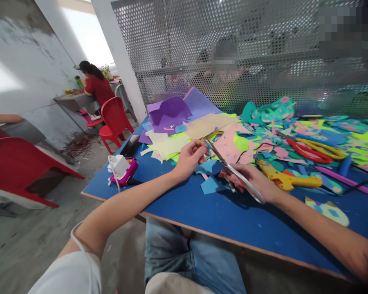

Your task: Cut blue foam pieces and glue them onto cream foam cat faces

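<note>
My right hand point(248, 179) is closed round the handles of a pair of scissors point(222, 157), whose long blades point up and to the left. Close to the blade tips, my left hand point(190, 159) is pinched shut; whatever lies between its fingertips is too small to make out. Light-blue cut scraps point(213, 185) lie on the blue table point(171, 206) beneath and between both hands. Beyond the left fingers are a cream sheet point(167, 145) and a pink sheet point(231, 143) with cut edges. To the right of my right hand rests a yellow glue gun point(286, 177).
Purple sheets point(170, 114) and a heap of coloured scraps point(294, 122) line the perforated metal screen point(178, 49). Red and yellow handles point(309, 151) lie right. A phone point(131, 146) and white plug point(119, 166) sit left. Near a red chair point(115, 118) sits another person point(99, 87).
</note>
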### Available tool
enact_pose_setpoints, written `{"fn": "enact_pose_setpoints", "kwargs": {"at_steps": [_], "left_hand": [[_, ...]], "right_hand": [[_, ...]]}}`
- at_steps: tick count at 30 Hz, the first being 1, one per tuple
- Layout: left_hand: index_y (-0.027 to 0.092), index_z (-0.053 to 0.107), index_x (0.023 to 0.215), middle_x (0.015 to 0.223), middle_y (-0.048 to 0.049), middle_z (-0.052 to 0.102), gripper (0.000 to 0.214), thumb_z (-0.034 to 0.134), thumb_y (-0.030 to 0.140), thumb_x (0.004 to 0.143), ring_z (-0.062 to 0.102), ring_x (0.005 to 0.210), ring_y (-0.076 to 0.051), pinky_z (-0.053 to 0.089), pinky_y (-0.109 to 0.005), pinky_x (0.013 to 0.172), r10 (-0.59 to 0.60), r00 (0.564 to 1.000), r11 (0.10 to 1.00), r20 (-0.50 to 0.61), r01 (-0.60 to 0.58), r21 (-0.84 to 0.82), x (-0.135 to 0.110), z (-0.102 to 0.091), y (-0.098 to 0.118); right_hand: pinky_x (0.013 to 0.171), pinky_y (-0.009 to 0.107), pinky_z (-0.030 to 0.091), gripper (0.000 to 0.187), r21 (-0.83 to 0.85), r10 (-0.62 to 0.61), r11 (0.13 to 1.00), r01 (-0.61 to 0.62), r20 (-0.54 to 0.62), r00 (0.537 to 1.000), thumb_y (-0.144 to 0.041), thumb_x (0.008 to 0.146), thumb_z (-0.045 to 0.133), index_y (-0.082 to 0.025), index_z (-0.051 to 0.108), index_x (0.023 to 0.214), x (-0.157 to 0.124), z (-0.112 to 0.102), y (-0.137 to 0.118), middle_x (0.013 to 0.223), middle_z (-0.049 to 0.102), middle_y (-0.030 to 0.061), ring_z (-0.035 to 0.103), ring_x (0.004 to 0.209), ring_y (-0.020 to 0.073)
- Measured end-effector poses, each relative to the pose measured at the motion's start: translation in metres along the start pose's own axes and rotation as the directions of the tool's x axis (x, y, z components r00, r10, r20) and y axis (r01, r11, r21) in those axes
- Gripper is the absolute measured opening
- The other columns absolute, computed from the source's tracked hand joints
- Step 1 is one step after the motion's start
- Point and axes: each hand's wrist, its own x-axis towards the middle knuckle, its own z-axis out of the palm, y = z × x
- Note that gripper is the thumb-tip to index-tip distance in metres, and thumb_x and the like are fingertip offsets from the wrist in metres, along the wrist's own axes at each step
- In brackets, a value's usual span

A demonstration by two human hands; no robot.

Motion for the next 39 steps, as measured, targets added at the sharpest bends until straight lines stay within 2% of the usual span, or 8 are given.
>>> {"fn": "enact_pose_setpoints", "kwargs": {"at_steps": [7, 11, 17, 24, 28, 35, 39], "left_hand": [[0.017, 0.059, 0.087, 0.070, 0.0025, 0.064, 0.034, 0.073, 0.047, 0.083, 0.046, 0.048, -0.003, 0.039, -0.021, 0.049, -0.017, 1.000, 0.999, -0.004, 0.017, 0.046, -0.0026, 0.0010, 0.0023], [0.017, 0.059, 0.085, 0.069, 0.0017, 0.065, 0.031, 0.073, 0.044, 0.082, 0.047, 0.049, -0.004, 0.038, -0.021, 0.049, -0.016, 1.000, 0.999, -0.007, 0.017, 0.046, -0.0035, 0.0019, 0.0050], [0.017, 0.061, 0.086, 0.069, 0.0001, 0.067, 0.033, 0.074, 0.046, 0.082, 0.049, 0.052, -0.005, 0.039, -0.021, 0.050, -0.018, 1.000, 0.999, 0.013, 0.017, 0.047, -0.0057, 0.0029, 0.0062], [0.016, 0.061, 0.087, 0.071, -0.0010, 0.069, 0.045, 0.075, 0.058, 0.082, 0.049, 0.053, -0.005, 0.040, -0.020, 0.050, -0.009, 0.999, 0.998, 0.034, 0.007, 0.057, -0.0068, 0.0029, 0.0070], [0.015, 0.062, 0.089, 0.072, -0.0013, 0.069, 0.049, 0.071, 0.063, 0.085, 0.049, 0.051, -0.005, 0.041, -0.020, 0.050, 0.034, 0.996, 0.992, 0.081, -0.043, 0.118, -0.0086, 0.0028, 0.0071], [0.016, 0.061, 0.087, 0.068, -0.0008, 0.068, 0.047, 0.066, 0.062, 0.089, 0.049, 0.050, -0.005, 0.039, -0.021, 0.049, 0.077, 0.992, 0.985, 0.098, -0.091, 0.149, -0.0083, 0.0011, 0.0028], [0.016, 0.060, 0.085, 0.066, 0.0000, 0.067, 0.042, 0.069, 0.057, 0.089, 0.056, 0.055, -0.007, 0.043, -0.021, 0.055, 0.108, 0.989, 0.985, 0.099, -0.120, 0.122, -0.0084, 0.0013, 0.0016]], "right_hand": [[0.043, 0.023, 0.041, 0.052, 0.061, 0.026, 0.998, -0.025, -0.015, 1.000, -0.066, 0.062, 0.085, -0.018, 0.072, 0.077, 0.0013, 0.0006, -0.0031, 0.069, 0.061, 0.0029, 0.046, 0.051, 0.0106], [0.047, 0.023, 0.042, 0.053, 0.032, 0.011, 0.999, -0.010, -0.021, 1.000, -0.064, 0.060, 0.088, -0.018, 0.072, 0.079, 0.0009, -0.0001, -0.0011, 0.073, 0.062, 0.0038, 0.052, 0.057, 0.0132], [0.051, 0.026, 0.046, 0.053, -0.012, -0.039, 0.999, 0.039, -0.027, 0.999, -0.066, 0.064, 0.085, -0.019, 0.071, 0.082, 0.0005, 0.0004, 0.0004, 0.079, 0.067, 0.0062, 0.056, 0.062, 0.0157], [0.045, 0.025, 0.039, 0.057, -0.025, -0.042, 0.999, 0.042, -0.017, 0.999, -0.072, 0.068, 0.079, -0.017, 0.072, 0.084, -0.0009, 0.0024, -0.0019, 0.073, 0.062, 0.0035, 0.044, 0.052, 0.0105], [0.048, 0.025, 0.039, 0.059, -0.034, -0.039, 0.999, 0.038, -0.011, 0.999, -0.073, 0.076, 0.071, -0.016, 0.070, 0.091, -0.0029, 0.0016, 0.0041, 0.074, 0.059, 0.0027, 0.045, 0.056, 0.0113], [0.056, 0.028, 0.042, 0.068, -0.110, -0.053, 0.992, 0.054, 0.016, 0.998, -0.080, 0.076, 0.067, -0.015, 0.070, 0.096, -0.0025, 0.0009, 0.0046, 0.080, 0.060, 0.0051, 0.050, 0.063, 0.0144], [0.059, 0.028, 0.043, 0.073, -0.114, -0.123, 0.985, 0.132, 0.080, 0.989, -0.084, 0.079, 0.061, -0.015, 0.069, 0.103, -0.0028, 0.0000, 0.0049, 0.086, 0.058, 0.0059, 0.051, 0.069, 0.0157]]}}
